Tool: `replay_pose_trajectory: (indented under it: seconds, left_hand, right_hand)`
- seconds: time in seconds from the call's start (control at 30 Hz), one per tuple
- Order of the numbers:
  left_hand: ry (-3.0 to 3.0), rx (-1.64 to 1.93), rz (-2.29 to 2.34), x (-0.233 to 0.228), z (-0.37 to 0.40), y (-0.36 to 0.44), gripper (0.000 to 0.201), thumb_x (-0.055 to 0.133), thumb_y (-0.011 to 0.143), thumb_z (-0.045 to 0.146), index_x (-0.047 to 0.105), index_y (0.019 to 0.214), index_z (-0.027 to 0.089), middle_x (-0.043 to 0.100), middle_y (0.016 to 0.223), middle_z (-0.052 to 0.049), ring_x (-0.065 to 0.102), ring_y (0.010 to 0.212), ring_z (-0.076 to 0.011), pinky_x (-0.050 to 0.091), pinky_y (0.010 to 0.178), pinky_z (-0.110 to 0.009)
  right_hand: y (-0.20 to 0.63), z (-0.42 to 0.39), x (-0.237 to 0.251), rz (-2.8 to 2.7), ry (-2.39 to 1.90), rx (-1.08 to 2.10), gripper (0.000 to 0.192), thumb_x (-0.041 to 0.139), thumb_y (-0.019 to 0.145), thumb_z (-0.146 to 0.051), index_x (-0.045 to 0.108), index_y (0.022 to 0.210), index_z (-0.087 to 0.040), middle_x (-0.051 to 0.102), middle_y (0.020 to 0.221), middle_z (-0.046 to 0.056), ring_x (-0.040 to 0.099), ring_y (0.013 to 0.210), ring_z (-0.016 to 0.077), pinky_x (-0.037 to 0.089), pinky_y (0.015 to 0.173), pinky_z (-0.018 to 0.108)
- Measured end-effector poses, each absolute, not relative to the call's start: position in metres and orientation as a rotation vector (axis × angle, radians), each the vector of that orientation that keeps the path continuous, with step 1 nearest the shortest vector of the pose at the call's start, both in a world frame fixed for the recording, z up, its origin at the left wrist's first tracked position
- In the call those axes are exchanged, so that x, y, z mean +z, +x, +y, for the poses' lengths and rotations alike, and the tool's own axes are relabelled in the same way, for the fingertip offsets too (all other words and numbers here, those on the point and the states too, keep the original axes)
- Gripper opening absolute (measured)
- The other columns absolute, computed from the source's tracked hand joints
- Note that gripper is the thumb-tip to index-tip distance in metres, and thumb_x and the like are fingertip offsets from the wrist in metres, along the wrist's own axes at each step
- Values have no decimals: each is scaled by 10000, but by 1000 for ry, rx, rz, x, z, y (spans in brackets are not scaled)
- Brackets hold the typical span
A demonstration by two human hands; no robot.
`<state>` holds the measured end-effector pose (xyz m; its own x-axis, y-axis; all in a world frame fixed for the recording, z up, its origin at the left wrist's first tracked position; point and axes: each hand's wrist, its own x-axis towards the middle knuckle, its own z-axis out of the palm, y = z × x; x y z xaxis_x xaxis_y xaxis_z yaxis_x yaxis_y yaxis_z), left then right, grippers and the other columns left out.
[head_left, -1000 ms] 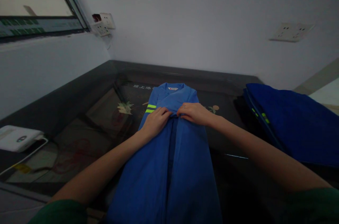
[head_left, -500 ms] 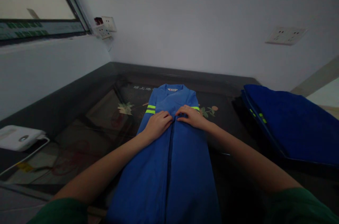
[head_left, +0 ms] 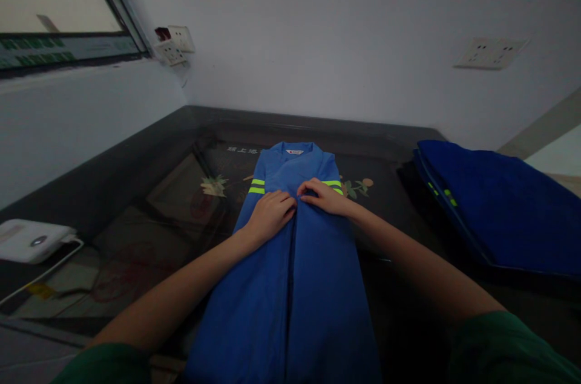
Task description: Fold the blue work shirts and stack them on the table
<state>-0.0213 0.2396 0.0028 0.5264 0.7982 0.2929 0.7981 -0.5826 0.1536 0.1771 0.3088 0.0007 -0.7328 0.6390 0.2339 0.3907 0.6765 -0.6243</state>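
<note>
A blue work jacket (head_left: 327, 275) with yellow-green stripes on its sleeves lies lengthwise before me, collar at the far end. Its front opening runs down the middle, closed near the chest and showing a dark gap lower down. At the top of that gap, my left hand (head_left: 273, 212) rests on the cloth with fingers curled on the left front edge. Just beside it, my right hand (head_left: 323, 196) pinches the right front edge between thumb and fingers. Whatever fastener lies between the fingertips is too small to make out.
Folded dark-blue clothes (head_left: 503, 208) are stacked at the right. A white device (head_left: 36, 240) with a cable sits at the left edge. The dark glossy table (head_left: 381, 160) bears printed flowers and meets the wall behind, where sockets (head_left: 492, 54) are mounted.
My right hand has shifted slightly left and its fingers have drawn together more. My left hand stays at the front edge. The jacket lies as before.
</note>
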Motion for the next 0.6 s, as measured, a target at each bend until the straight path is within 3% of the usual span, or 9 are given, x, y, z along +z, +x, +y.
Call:
replay_pose_trajectory:
  seconds: [0.23,0.4,0.6]
  left_hand:
    - [2590,435,1452,5,238,-20,112,572,864,221,677,894,194,670,939,-50,610,901,-209,483,794,-327]
    - [2423,508,1520,6,235,-18,121,549,861,183,621,958,192,684,902,-35,640,836,-185,495,737,-291]
    - [2418,503,1544,6,231,-14,178,588,859,346,567,942,190,668,907,-49,634,801,-192,487,675,-285]
  right_hand:
    - [167,306,-8,-2512,-916,625,77,559,870,-133,614,904,-176,630,871,40,518,906,186,403,820,313]
    - [163,300,-10,-2514,-955,518,97,553,865,-112,612,913,-172,620,861,43,502,880,185,386,788,297]
    - [161,295,-11,-2552,-948,433,80,543,903,-207,615,902,-172,636,904,60,493,893,198,375,822,323]
